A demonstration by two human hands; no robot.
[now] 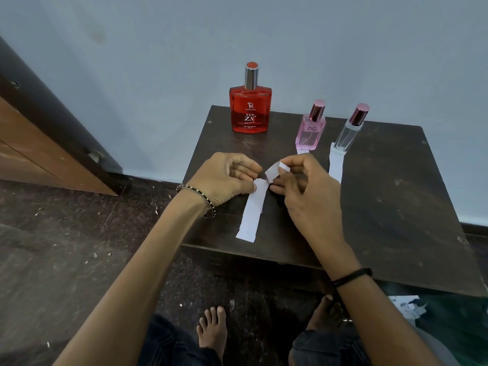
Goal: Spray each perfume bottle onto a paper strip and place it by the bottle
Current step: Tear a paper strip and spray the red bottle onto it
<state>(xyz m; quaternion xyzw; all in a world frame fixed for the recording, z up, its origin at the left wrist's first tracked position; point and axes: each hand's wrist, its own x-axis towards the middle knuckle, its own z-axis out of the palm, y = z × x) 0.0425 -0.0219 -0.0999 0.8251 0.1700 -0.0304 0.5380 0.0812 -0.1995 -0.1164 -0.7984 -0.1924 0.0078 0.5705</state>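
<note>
Pinching: your left hand [224,178] and right hand [303,188] both grip the paper strip [252,212] at its curled upper end.
Risk: pulling your hands apart could tear it short.
Red bottle [250,109]: no strip beside it yet.

The red bottle [250,112], pink bottle [311,130] and clear bottle [349,133] are standing along the table's [396,194] far side, before the wall [290,35]. The left hand [227,178] and right hand [303,186] are filling the middle, pinching a strip [250,215]. Open room is lying on the table's right half and between the red and pink bottles.
</note>
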